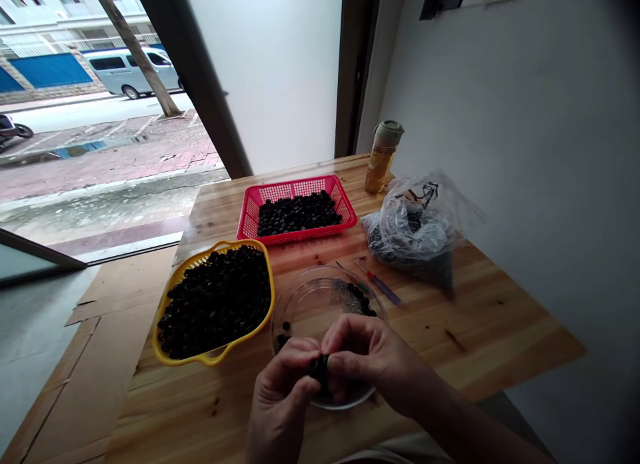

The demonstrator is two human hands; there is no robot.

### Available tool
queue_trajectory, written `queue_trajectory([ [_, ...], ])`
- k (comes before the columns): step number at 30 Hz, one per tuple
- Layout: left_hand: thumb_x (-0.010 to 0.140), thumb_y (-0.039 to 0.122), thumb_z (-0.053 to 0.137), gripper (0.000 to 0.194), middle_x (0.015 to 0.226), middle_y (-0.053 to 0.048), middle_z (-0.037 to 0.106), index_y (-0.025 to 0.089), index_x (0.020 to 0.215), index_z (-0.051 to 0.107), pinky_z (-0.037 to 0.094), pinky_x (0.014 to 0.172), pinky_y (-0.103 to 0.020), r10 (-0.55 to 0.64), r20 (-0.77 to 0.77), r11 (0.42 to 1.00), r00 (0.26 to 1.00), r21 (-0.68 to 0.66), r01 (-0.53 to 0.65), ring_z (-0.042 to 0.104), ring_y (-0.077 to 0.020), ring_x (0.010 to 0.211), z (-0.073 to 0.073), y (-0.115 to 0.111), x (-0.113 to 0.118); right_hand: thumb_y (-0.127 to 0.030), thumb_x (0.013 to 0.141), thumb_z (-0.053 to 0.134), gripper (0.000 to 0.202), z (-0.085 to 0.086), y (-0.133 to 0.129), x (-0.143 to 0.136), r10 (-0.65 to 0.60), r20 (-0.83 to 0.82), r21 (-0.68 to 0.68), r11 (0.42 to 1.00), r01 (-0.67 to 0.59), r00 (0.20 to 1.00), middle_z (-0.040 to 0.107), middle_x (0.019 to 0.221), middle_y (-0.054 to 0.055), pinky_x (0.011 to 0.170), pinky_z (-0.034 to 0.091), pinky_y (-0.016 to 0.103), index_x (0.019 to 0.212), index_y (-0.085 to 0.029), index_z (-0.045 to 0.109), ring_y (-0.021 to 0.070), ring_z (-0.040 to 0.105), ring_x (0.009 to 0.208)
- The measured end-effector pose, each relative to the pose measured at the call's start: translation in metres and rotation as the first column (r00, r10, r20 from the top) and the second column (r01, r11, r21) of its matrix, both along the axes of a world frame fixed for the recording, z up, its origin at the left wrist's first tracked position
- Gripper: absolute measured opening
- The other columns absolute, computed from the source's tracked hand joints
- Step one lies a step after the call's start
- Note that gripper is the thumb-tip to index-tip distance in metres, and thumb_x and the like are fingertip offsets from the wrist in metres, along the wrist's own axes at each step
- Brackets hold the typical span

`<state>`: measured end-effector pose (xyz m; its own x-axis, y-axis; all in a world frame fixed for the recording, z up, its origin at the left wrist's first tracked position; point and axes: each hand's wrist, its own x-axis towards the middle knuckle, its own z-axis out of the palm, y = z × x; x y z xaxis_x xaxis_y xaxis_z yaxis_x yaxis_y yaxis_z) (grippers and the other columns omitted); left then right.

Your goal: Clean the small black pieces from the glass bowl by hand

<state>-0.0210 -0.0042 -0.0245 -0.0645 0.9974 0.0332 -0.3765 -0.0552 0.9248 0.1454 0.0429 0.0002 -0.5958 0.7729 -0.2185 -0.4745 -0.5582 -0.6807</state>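
Observation:
Both hands meet over the near part of a clear round tray [278, 311]. Between the fingertips is a small round black part [319, 367], its exact kind too dark to make out. My left hand [285, 384] pinches it from the left with thumb and fingers. From the other side my right hand [363, 354] grips it, thumb against index finger. Inside the tray lie thin metal pins [345, 294], a row of black round parts [361, 299] and a few loose ones at the left. My hands cover the tray's near middle.
A yellow basket [273, 297] heaped with black parts stands left, a red basket [300, 237] of black pieces behind. Right of the tray lie a screwdriver-like tool [383, 287] and a filled plastic bag [420, 231]. A bottle [381, 161] stands at the wooden table's [500, 317] back.

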Motion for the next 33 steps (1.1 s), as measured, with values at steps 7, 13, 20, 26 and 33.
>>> queue_trajectory([
  [7, 0.081, 0.039, 0.088, 0.013, 0.090, -0.004, 0.077, 0.029, 0.088, 0.087, 0.059, 0.083, -0.024, 0.061, 0.000, 0.998, 0.998, -0.026, -0.061, 0.073, -0.0191, 0.089, -0.0016, -0.0026, 0.0004, -0.029, 0.069, 0.099, 0.036, 0.0000, 0.0004, 0.0003, 0.035, -0.008, 0.006, 0.999, -0.035, 0.999, 0.074, 0.069, 0.000, 0.057, 0.056, 0.020, 0.079, -0.013, 0.069, 0.0116, 0.071, 0.057],
  [13, 0.082, 0.041, 0.087, 0.014, 0.088, -0.005, 0.077, 0.028, 0.087, 0.087, 0.060, 0.083, -0.027, 0.055, -0.032, 0.998, 0.998, 0.006, -0.055, 0.072, -0.0209, 0.088, -0.0006, -0.0026, -0.0002, -0.031, 0.069, 0.099, 0.038, -0.0010, 0.0007, -0.0004, 0.037, -0.028, -0.001, 0.999, -0.037, 0.999, 0.074, 0.073, 0.000, 0.058, 0.058, 0.020, 0.079, -0.012, 0.067, 0.0109, 0.073, 0.058],
  [20, 0.084, 0.041, 0.085, 0.013, 0.086, -0.005, 0.077, 0.028, 0.086, 0.086, 0.059, 0.083, -0.028, 0.042, -0.080, 0.999, 0.996, 0.023, -0.040, 0.071, -0.0215, 0.088, 0.0051, -0.0011, 0.0027, -0.026, 0.069, 0.099, 0.034, -0.0016, 0.0001, -0.0011, 0.023, -0.066, -0.016, 1.000, -0.025, 0.998, 0.076, 0.072, 0.000, 0.056, 0.060, 0.019, 0.078, -0.012, 0.069, 0.0110, 0.074, 0.057],
  [26, 0.086, 0.041, 0.084, 0.013, 0.084, -0.005, 0.077, 0.028, 0.087, 0.086, 0.060, 0.082, -0.029, 0.037, -0.107, 0.998, 0.994, 0.050, -0.032, 0.072, -0.0211, 0.084, 0.0057, 0.0009, 0.0010, -0.025, 0.067, 0.099, 0.033, -0.0038, 0.0036, 0.0002, 0.048, -0.062, -0.050, 0.997, -0.051, 0.997, 0.076, 0.074, 0.000, 0.056, 0.060, 0.018, 0.077, -0.011, 0.071, 0.0113, 0.075, 0.057],
  [33, 0.084, 0.040, 0.085, 0.013, 0.083, -0.006, 0.077, 0.028, 0.088, 0.086, 0.060, 0.081, -0.030, 0.053, -0.119, 0.997, 0.991, 0.068, -0.045, 0.071, -0.0216, 0.083, 0.0043, 0.0024, -0.0012, -0.028, 0.066, 0.100, 0.035, -0.0047, 0.0065, -0.0011, 0.080, -0.058, -0.074, 0.994, -0.084, 0.995, 0.076, 0.072, 0.001, 0.053, 0.057, 0.017, 0.077, -0.011, 0.071, 0.0116, 0.074, 0.055],
])
